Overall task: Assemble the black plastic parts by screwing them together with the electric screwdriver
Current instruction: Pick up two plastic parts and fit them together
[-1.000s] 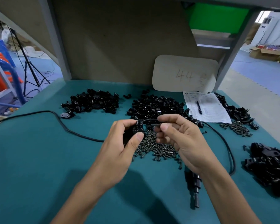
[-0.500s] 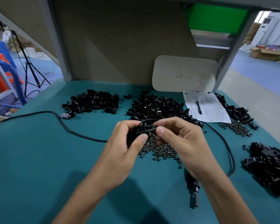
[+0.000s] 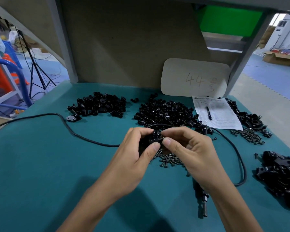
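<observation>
Both hands meet above the middle of the teal table. My left hand [image 3: 134, 153] grips a black plastic part [image 3: 153, 138] between thumb and fingers. My right hand [image 3: 189, 151] pinches at the same part from the right; what its fingertips hold is too small to tell. Under the hands lies a small heap of dark screws [image 3: 169, 159]. The electric screwdriver [image 3: 201, 200] lies on the table below my right wrist, tip toward me, with nobody holding it. Its black cable [image 3: 241, 164] loops off to the right.
Piles of black parts sit at the back left [image 3: 99, 106], back middle [image 3: 166, 113], back right [image 3: 251, 118] and near right [image 3: 281, 174]. A paper sheet with a pen [image 3: 214, 113] and more screws [image 3: 251, 135] lie at the right. A second cable [image 3: 40, 116] crosses the left side.
My right hand has moved left and closed in on the part held by my left hand; the two thumbs now almost touch. The screwdriver has not moved.
</observation>
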